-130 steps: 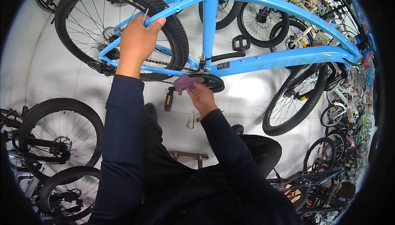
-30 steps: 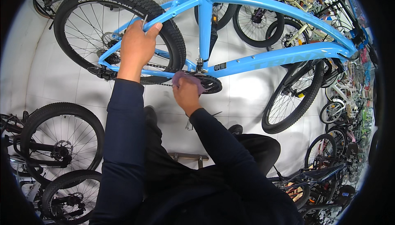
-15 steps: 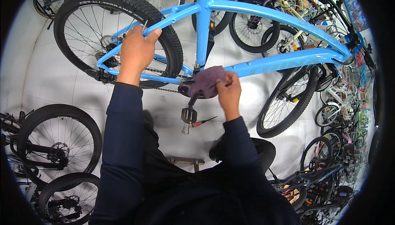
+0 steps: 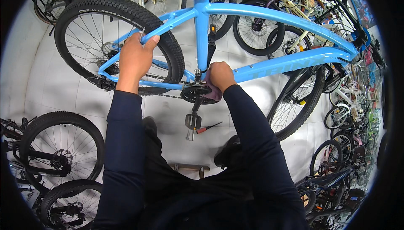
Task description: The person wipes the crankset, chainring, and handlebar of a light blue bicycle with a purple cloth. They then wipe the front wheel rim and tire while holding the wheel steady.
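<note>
Right hand: the right hand (image 4: 219, 75) is closed on a purple cloth (image 4: 211, 92), pressing it against the blue bicycle frame (image 4: 269, 66) just above the crankset (image 4: 196, 94).
Left hand: the left hand (image 4: 135, 58) is wrapped around the frame's upper rear stay, beside the knobby rear tyre (image 4: 164, 40).
Pedal: a black pedal (image 4: 193, 121) hangs below the crank.
Floor: a red-handled screwdriver (image 4: 207, 127) lies on the white floor (image 4: 50, 91) near the pedal.
Left side: loose black wheels (image 4: 59, 154) stand low at the person's left.
Far: more bicycles (image 4: 294, 7) crowd behind the blue one.
</note>
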The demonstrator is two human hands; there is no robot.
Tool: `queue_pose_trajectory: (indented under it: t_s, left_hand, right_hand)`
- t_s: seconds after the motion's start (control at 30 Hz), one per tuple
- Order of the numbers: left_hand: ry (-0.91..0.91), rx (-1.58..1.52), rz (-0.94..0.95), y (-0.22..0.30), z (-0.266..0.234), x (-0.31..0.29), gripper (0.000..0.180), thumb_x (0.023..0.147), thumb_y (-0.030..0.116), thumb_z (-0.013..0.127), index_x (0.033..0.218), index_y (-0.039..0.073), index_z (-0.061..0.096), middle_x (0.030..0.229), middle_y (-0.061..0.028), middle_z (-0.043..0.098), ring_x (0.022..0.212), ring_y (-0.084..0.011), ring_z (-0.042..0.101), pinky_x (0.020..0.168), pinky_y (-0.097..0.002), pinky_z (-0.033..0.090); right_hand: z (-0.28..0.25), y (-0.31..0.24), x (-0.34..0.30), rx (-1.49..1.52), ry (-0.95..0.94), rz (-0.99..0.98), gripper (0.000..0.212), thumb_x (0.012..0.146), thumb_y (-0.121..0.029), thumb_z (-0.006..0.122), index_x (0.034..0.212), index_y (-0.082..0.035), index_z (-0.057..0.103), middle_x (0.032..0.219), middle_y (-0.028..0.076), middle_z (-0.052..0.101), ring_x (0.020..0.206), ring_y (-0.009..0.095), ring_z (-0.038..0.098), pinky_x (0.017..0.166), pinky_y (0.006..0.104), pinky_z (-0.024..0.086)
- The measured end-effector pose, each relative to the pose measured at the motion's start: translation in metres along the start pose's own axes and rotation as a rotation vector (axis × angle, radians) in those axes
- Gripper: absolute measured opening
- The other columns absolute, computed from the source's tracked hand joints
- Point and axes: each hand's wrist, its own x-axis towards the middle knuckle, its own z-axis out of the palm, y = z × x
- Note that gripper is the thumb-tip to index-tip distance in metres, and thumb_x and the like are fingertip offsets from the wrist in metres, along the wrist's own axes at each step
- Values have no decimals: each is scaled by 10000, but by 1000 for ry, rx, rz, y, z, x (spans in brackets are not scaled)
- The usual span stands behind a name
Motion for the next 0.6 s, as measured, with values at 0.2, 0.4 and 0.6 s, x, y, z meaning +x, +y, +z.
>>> queue_pose_trajectory:
  t_s: [0.2, 0.4, 0.6]
  left_hand:
    - [4, 8, 1, 0, 0, 1, 621, 981, 489, 670, 1209, -89, 652, 1165, -287, 675, 1091, -442, 650, 942, -485, 511]
    - [2, 18, 17, -2, 1, 2, 635, 981, 492, 671, 1225, -94, 644, 1170, -293, 671, 1092, -448, 650, 943, -486, 514]
    - [131, 33, 89, -4, 7, 0, 611, 984, 487, 672, 1157, -98, 639, 1128, -291, 676, 1037, -427, 653, 902, -473, 510]
  right_hand:
    - [-31, 1, -4, 1212, 48, 351, 106, 890, -29, 707, 979, 27, 697, 854, 128, 738, 748, 231, 715, 701, 328, 565]
    - [-14, -13, -10, 1461, 347, 13, 173, 981, -57, 630, 1120, 45, 648, 945, 116, 741, 862, 195, 711, 754, 314, 544]
    - [6, -14, -18, 1033, 142, 423, 242, 953, -123, 577, 1140, -19, 690, 935, 212, 738, 909, 346, 724, 829, 428, 538]
